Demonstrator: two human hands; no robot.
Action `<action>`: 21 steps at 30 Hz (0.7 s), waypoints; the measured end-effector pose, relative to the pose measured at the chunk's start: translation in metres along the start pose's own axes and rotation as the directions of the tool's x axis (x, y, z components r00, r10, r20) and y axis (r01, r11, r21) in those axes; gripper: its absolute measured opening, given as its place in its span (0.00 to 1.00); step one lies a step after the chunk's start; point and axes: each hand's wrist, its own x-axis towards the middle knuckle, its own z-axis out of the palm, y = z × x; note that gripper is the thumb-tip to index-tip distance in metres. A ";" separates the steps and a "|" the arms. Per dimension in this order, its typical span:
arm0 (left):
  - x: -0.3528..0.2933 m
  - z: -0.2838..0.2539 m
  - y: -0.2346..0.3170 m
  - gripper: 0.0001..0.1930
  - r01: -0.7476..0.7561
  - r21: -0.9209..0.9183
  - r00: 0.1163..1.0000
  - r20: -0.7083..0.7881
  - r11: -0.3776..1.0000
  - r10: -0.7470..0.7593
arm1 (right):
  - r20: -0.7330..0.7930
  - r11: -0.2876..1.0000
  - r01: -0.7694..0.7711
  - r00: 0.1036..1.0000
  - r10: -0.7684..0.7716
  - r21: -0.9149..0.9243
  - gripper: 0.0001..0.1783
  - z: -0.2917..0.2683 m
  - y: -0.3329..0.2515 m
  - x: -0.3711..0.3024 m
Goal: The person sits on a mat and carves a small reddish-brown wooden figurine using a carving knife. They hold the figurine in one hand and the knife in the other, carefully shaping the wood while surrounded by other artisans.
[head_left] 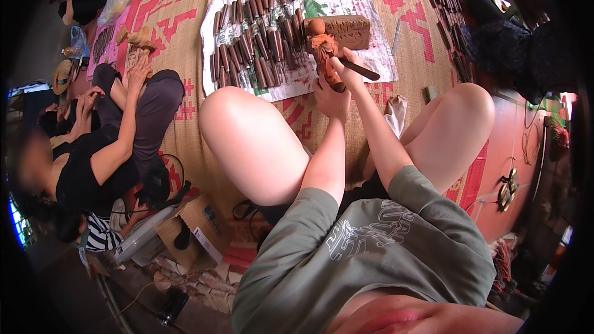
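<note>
A reddish-brown carved wooden figurine [323, 48] with a round, smooth head leans against a wooden block [352, 32] in front of me. My left hand [331, 96] is closed around the figurine's lower end. Just above it, my right hand [349, 69] grips a carving tool by its dark handle [366, 73], which sticks out to the right. The tool's tip is hidden at the carving. To the left, several chisels with dark brown handles [263, 40] lie in rows on a white printed sheet [288, 91].
A straw mat [396, 0] with red patterns spreads under everything. More chisels [450, 31] lie at the far right, and a white cloth [396, 114] beside my leg. At left, another person [99, 161] works on a pale carving [137, 38]. A cardboard box [195, 232] stands lower left.
</note>
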 end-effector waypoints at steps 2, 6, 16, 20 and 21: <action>-0.004 0.001 -0.001 0.39 0.001 0.005 1.000 0.001 1.000 -0.001 | -0.003 0.999 0.013 1.000 -0.013 0.045 0.13 -0.002 0.003 0.000; -0.002 -0.001 0.003 0.39 0.021 0.008 1.000 0.016 1.000 -0.021 | 0.025 0.998 0.004 1.000 -0.003 -0.057 0.12 0.000 0.018 -0.006; -0.002 0.002 -0.001 0.37 -0.018 -0.003 1.000 -0.018 1.000 0.018 | -0.001 1.000 0.003 1.000 -0.003 0.012 0.11 0.002 0.027 -0.007; -0.001 0.000 -0.007 0.36 -0.025 -0.002 0.999 -0.028 1.000 0.024 | -0.050 0.983 -0.021 0.998 0.031 0.180 0.11 0.006 0.007 -0.009; -0.004 0.004 0.000 0.36 -0.030 -0.018 0.999 -0.012 0.999 0.030 | -0.049 0.990 -0.015 0.999 0.022 0.137 0.11 0.005 0.038 -0.007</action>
